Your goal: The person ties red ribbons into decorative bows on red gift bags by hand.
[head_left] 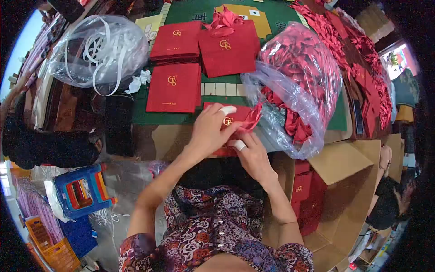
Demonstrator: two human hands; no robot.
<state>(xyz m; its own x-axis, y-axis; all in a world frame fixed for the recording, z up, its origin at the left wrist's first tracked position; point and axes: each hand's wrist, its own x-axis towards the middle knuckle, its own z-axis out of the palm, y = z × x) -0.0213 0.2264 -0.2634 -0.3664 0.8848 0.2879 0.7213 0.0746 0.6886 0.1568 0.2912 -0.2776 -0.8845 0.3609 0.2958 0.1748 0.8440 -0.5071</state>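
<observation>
Red ribbon point(252, 119), one: over red packet point(236, 113), slanting away rightward from our left hand's point(210, 129) thumb; right hand point(255, 158) just below; whether either grip clamps it, we cannot tell.

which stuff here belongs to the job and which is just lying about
Likely in the job: red packet, ribbon, stacked packets, bag of ribbons, carton

Likely just lying about: stools, orange crate, crumpled tissue
</observation>
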